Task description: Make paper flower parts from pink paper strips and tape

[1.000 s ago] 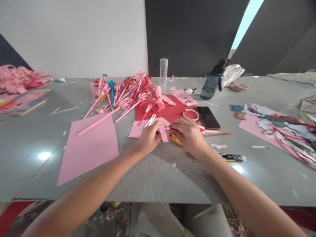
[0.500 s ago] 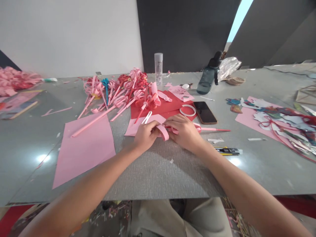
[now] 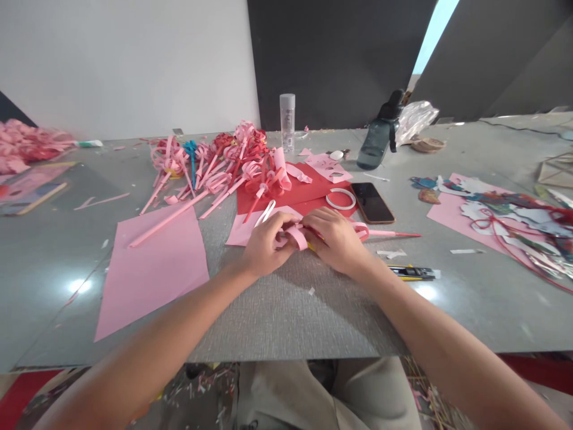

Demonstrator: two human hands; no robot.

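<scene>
Your left hand (image 3: 265,243) and right hand (image 3: 336,239) meet over the middle of the grey table (image 3: 286,310), and between them sits a curled pink paper strip (image 3: 297,235). The left grip is closed on the strip, thumb and fingertips pinching its left end; the right grip is closed too, fingers folded over the strip's right side, where it joins a thin pink paper stick (image 3: 389,234) that runs out to your right and lies flat on the table. Just how the right fingers sit under the strip you cannot tell from here, since the knuckles hide them. A sliver of yellow shows under your right hand, too little to name. Beyond your hands lie a small pink sheet (image 3: 244,232) and a red sheet (image 3: 304,192), with a white tape ring (image 3: 340,199) and a dark phone (image 3: 371,203) just to their right. A large pink sheet (image 3: 154,269) lies to your left, well clear of the hands. A heap of finished paper flowers (image 3: 219,161) on sticks is piled further back, near a clear bottle (image 3: 287,121) and a dark water bottle (image 3: 380,140). A utility knife (image 3: 412,273) rests beside your right forearm.
</scene>
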